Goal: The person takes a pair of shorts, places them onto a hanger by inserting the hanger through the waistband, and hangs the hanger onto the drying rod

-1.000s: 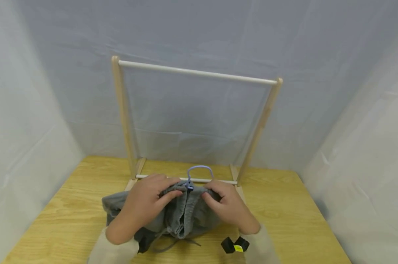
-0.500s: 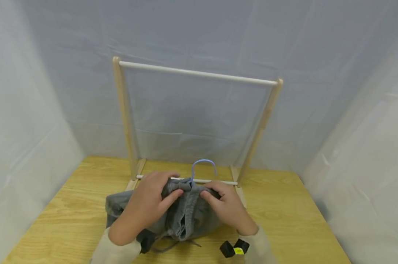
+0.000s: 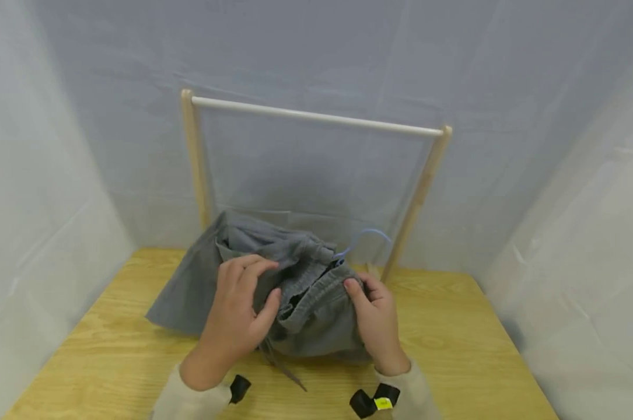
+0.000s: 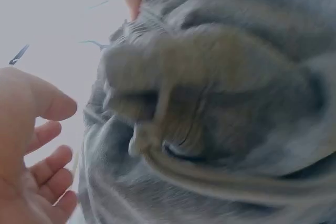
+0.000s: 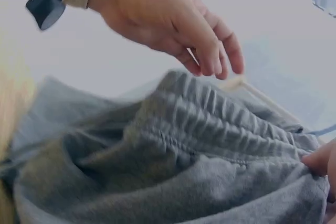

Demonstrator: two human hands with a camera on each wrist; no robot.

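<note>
Two hands at grey pants, right hand pinching waistband, left hand off.

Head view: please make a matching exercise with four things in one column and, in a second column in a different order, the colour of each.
Things:
1. sweatpants
2. hanger hook
3. top rail of the rack
4. table

Colours:
a. white
b. yellowish wood
c. grey
d. light blue

Pairs: 1-c, 2-d, 3-a, 4-b
</note>
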